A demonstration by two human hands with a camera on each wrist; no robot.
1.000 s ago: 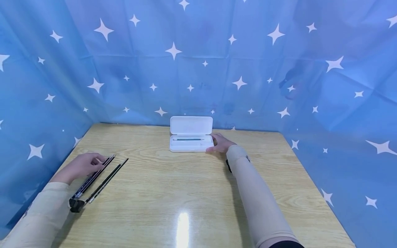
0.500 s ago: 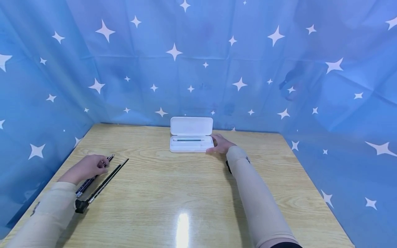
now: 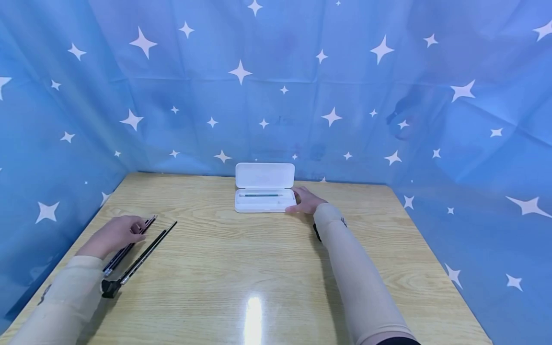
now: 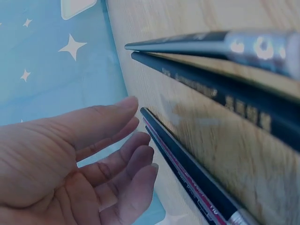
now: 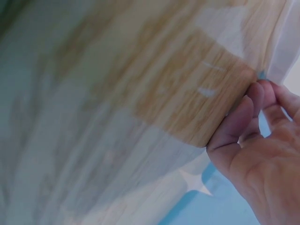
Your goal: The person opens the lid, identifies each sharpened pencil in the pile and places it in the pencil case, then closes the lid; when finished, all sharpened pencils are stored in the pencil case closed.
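My left hand (image 3: 118,235) is over a small group of dark pencils (image 3: 117,261) lying slanted at the table's left. In the left wrist view its thumb and loosely bent fingers (image 4: 140,183) are beside the far ends of these pencils, one with a maroon stripe. Two more dark pencils (image 3: 146,251) lie just to the right; one has a silvery end. At the back, a white pencil case (image 3: 265,175) stands with its lid up, a blue-green pencil (image 3: 260,195) inside. My right hand (image 3: 307,200) holds the case's right end between thumb and fingers.
The wooden table (image 3: 224,268) ends at a blue curtain (image 3: 276,62) with white stars, behind and at both sides. A black strap piece (image 3: 110,288) hangs by the left wrist, near the pencils' close ends. Light glares on the table front (image 3: 253,321).
My left hand shifts slightly right along the pencil group, then a little back left. My right hand and the pencil case stay in place.
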